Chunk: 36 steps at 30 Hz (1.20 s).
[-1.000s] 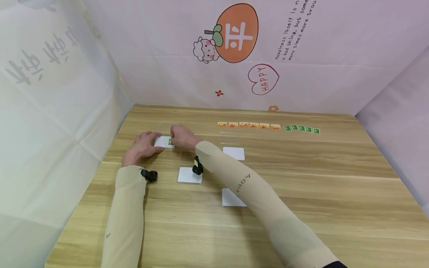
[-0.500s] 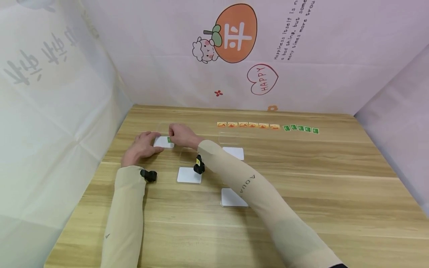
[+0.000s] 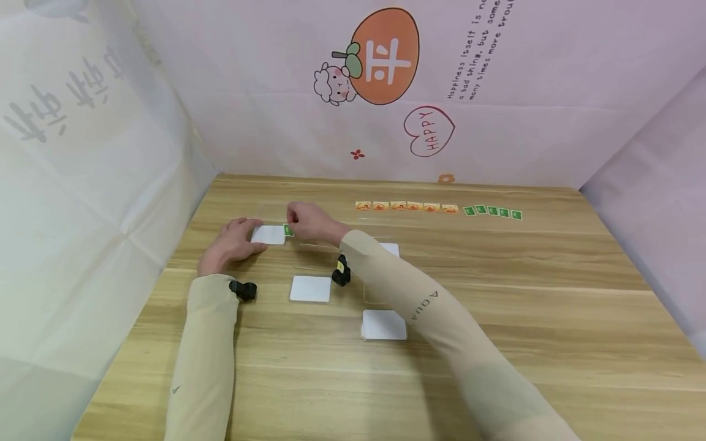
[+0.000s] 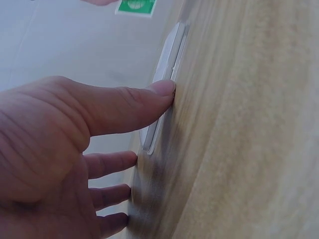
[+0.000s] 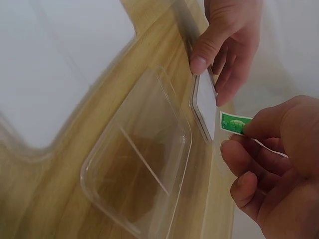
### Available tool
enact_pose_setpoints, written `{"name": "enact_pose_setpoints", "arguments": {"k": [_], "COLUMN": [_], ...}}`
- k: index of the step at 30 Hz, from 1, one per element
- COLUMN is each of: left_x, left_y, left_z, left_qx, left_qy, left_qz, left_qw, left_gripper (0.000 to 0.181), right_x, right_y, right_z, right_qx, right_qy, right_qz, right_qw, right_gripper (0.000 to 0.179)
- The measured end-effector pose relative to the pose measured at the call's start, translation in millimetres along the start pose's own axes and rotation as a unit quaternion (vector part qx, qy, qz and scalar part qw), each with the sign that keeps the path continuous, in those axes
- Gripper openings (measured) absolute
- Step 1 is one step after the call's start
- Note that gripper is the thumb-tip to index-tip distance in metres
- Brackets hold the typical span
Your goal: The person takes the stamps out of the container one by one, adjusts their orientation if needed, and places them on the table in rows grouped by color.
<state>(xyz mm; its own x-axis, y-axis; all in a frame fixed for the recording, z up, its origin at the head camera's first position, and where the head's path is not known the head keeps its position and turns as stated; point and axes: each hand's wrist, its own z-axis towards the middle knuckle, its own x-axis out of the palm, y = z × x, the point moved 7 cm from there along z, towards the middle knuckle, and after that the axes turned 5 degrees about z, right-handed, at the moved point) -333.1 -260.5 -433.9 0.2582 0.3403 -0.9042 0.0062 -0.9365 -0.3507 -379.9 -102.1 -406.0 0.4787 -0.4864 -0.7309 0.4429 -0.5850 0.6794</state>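
My left hand (image 3: 234, 239) holds a thin clear case with a white face (image 3: 268, 235) flat on the table at the back left. In the left wrist view, the thumb (image 4: 162, 89) presses one long edge of the case (image 4: 172, 52), with fingers past the far side. Just to its right, my right hand (image 3: 314, 222) pinches a small green stamp (image 3: 288, 230). The right wrist view shows the stamp (image 5: 232, 123) between thumb and fingertip, white-bordered, close beside the case's end. The other right fingers are loosely curled.
Orange stamps (image 3: 407, 206) and green stamps (image 3: 493, 211) lie in a row at the back. More white-faced cases (image 3: 311, 288) (image 3: 384, 324) rest nearer the front. A clear plastic lid (image 5: 139, 164) lies beside the right hand. A printed cloth (image 3: 265, 92) rises behind the table.
My right hand has drawn slightly to the right, taking the green stamp from over the white face to beyond the case's right end. The left hand stays on the case.
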Motion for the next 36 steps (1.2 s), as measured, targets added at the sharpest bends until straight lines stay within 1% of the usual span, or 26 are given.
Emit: {"name": "enact_pose_setpoints", "arguments": {"k": [5, 14, 21, 25, 30, 36], "left_x": [0.2, 2.7, 2.4, 1.8, 2.2, 2.7], "left_y": [0.1, 3.2, 4.0, 2.8, 3.0, 4.7], "left_z": [-0.2, 0.6, 1.4, 1.0, -0.1, 0.4], "left_qx": [-0.001, -0.001, 0.005, 0.005, 0.001, 0.000], "left_qy": [-0.003, 0.001, -0.001, -0.002, -0.002, -0.003], "left_qz": [-0.001, -0.005, -0.010, -0.012, -0.013, -0.015], "left_qw": [1.0000, 1.0000, 0.9999, 0.9999, 0.9999, 0.9999], "left_gripper": [0.065, 0.065, 0.066, 0.066, 0.065, 0.065], "right_x": [-5.8, -13.4, -21.0, -29.6, -36.9, -44.9], "right_y": [-4.2, -8.6, -15.7, -17.7, -23.1, -32.1], "right_z": [-6.7, -16.5, -22.6, -28.8, -36.2, -43.9], "right_qx": [-0.001, -0.021, -0.013, -0.016, -0.013, -0.017], "right_qy": [-0.002, -0.012, -0.013, -0.026, -0.031, -0.045], "right_qz": [0.009, 0.000, 0.009, 0.012, 0.009, 0.022], "right_qw": [1.0000, 0.9997, 0.9998, 0.9995, 0.9994, 0.9986], "right_gripper": [0.005, 0.009, 0.006, 0.005, 0.004, 0.004]}}
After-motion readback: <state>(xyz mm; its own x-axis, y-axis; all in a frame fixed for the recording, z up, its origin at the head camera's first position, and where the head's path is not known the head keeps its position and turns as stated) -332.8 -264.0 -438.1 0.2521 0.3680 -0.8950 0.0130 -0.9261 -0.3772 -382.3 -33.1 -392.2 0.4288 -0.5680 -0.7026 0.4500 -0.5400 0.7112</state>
